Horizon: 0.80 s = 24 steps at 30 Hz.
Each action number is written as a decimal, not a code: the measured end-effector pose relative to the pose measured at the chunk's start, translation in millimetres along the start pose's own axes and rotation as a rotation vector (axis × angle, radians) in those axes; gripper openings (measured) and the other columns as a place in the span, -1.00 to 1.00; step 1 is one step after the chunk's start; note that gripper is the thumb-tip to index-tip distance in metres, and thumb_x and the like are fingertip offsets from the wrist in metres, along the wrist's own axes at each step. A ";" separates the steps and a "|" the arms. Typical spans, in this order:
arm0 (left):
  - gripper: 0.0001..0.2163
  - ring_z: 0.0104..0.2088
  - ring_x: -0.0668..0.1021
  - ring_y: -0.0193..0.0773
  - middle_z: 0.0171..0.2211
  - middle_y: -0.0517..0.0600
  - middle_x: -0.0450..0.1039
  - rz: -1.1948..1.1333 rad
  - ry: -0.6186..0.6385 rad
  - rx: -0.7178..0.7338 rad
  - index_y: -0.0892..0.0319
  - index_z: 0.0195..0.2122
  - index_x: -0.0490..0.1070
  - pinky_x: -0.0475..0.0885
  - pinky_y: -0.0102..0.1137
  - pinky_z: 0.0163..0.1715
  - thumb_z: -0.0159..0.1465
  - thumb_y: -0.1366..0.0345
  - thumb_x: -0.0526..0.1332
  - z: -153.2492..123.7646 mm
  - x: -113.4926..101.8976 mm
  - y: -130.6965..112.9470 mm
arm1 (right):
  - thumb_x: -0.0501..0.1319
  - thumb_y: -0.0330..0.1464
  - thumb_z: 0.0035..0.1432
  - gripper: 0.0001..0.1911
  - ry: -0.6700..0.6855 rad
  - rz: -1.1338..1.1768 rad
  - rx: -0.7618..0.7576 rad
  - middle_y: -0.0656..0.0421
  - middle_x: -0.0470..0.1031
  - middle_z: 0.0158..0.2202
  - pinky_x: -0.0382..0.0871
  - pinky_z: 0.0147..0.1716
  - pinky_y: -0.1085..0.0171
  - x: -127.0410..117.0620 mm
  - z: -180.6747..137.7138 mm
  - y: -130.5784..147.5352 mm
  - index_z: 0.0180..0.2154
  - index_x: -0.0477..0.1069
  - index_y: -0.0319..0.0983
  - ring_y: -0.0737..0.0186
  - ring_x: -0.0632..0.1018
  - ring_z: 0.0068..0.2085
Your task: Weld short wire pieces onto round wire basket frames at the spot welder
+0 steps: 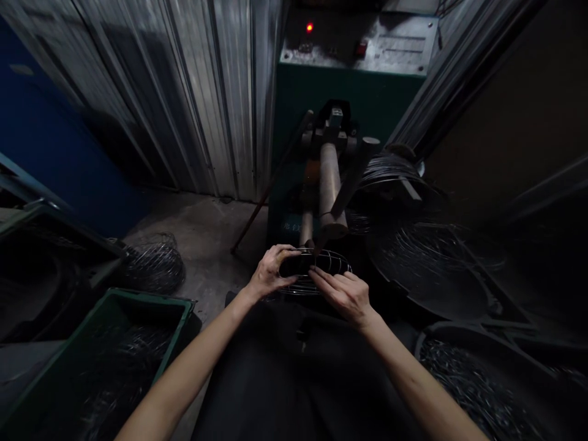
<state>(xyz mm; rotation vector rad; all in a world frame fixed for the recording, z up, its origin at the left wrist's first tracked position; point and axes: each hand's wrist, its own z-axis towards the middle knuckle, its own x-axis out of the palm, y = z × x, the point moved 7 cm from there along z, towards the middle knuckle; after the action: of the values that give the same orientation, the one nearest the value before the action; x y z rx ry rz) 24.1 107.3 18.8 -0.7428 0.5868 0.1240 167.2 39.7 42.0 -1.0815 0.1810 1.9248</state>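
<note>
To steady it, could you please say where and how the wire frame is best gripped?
I'd probably take the wire frame by its left and right sides, from the near side with left hand and right hand: its open ring offers thin wire to pinch, and its far edge sits close to the metal bars.

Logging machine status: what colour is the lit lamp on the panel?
Red. The lit lamp shows in the head view, near the top.

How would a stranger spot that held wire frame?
Find the green machine with the glowing red light. Below its thick metal bar, the left hand holds the wire frame, the right hand touching. Unlike the coiled wire farther right, its rounded rim carries cross-wires.
</note>
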 end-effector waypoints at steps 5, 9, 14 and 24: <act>-0.32 0.18 0.28 -0.01 0.15 0.15 0.17 -0.002 0.022 -0.015 0.06 0.21 0.08 0.24 -0.03 0.16 0.09 0.30 0.33 -13.2 -1.3 8.9 | 0.11 -0.49 0.23 -0.59 0.009 0.036 0.146 0.24 0.50 0.02 0.26 -0.44 0.33 -27.3 -17.1 1.5 0.08 0.38 -0.06 0.43 0.52 -0.43; -0.27 0.07 0.38 -0.10 0.05 0.12 0.24 -0.047 -0.040 -0.088 0.08 0.25 -0.03 0.34 -0.15 0.07 0.09 0.34 0.31 -25.1 1.4 23.3 | 0.13 -0.25 0.22 -0.66 -0.004 0.002 0.789 0.10 0.59 -0.15 0.36 -0.39 0.27 -82.8 -129.0 -35.3 0.02 0.43 -0.12 0.19 0.58 -0.34; -0.27 -0.05 0.46 -0.19 -0.06 0.04 0.32 -0.112 -0.119 -0.118 0.04 0.24 0.01 0.39 -0.23 -0.01 0.08 0.37 0.32 -28.3 -0.3 22.4 | 0.08 0.07 0.00 -0.55 0.481 -0.059 1.414 0.10 0.51 -0.59 0.37 -0.59 0.08 -91.9 -323.3 -55.0 -0.35 0.53 -0.09 -0.03 0.50 -0.60; -0.49 0.00 0.43 -0.15 -0.05 0.03 0.30 0.011 -0.019 -0.105 0.04 0.09 0.31 0.42 -0.25 -0.02 0.08 0.36 0.30 -32.2 -5.4 -12.5 | 0.24 -0.06 -0.26 -0.74 0.820 0.196 1.490 0.11 0.51 -0.60 0.46 -0.45 0.12 -73.7 -405.3 -24.5 -0.65 0.37 -0.10 -0.04 0.58 -0.44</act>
<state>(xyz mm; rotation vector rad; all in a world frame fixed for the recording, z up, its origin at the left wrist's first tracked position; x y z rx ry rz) 8.7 77.1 10.3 -0.8394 0.5694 0.1731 450.8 -196.6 -142.7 -0.6506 1.8448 0.8317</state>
